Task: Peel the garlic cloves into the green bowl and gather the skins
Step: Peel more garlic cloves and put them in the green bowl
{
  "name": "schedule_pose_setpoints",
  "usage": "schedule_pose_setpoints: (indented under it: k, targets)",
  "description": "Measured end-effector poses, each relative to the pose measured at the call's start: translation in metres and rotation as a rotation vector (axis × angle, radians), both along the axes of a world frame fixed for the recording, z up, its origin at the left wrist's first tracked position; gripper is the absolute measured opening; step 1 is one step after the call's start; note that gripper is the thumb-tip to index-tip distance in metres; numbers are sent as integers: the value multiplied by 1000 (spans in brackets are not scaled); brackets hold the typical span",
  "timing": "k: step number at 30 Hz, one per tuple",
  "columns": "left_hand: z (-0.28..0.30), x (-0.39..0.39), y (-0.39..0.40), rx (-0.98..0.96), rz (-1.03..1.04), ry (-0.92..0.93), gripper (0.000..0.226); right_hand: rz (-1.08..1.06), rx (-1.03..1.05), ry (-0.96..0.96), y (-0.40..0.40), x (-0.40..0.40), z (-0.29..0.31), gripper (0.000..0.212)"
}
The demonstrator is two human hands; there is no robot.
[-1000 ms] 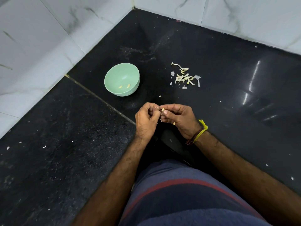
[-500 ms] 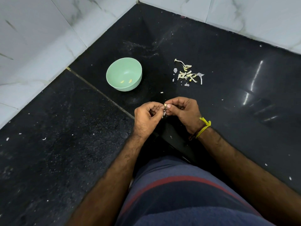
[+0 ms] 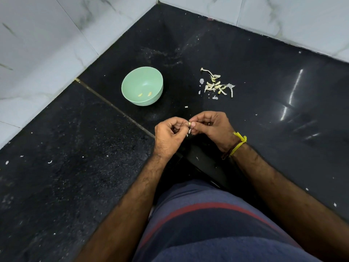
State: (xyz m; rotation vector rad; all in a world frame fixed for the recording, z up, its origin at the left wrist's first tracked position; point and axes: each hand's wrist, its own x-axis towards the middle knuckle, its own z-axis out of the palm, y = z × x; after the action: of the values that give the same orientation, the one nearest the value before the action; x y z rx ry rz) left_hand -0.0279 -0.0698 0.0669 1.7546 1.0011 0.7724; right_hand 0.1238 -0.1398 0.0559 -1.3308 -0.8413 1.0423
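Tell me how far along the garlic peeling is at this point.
Early on. Two peeled cloves lie in the green bowl. The left hand and right hand pinch one garlic clove between them, skin hanging off it. A pile of cloves and skins lies on the black floor, ungathered.

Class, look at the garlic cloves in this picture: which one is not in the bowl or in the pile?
The clove pinched between the left hand and right hand; two lie in the green bowl, the others in the pile.
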Motion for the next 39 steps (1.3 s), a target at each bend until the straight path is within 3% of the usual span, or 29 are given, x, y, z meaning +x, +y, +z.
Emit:
schedule_pose_setpoints:
  k: [10, 20, 27, 39]
  targets:
    - [2, 1, -3, 46, 2, -16, 12, 61, 14, 69, 2, 7, 1, 7]
    - [-1, 8, -8, -14, 24, -92, 15, 120, -12, 361, 0, 11, -4, 14]
    - [-4, 9, -8, -158, 85, -128, 8, 20, -80, 564, 1, -3, -3, 20]
    - [-4, 4, -7, -38, 51, -62, 9, -47, -121, 594, 0, -11, 0, 16]
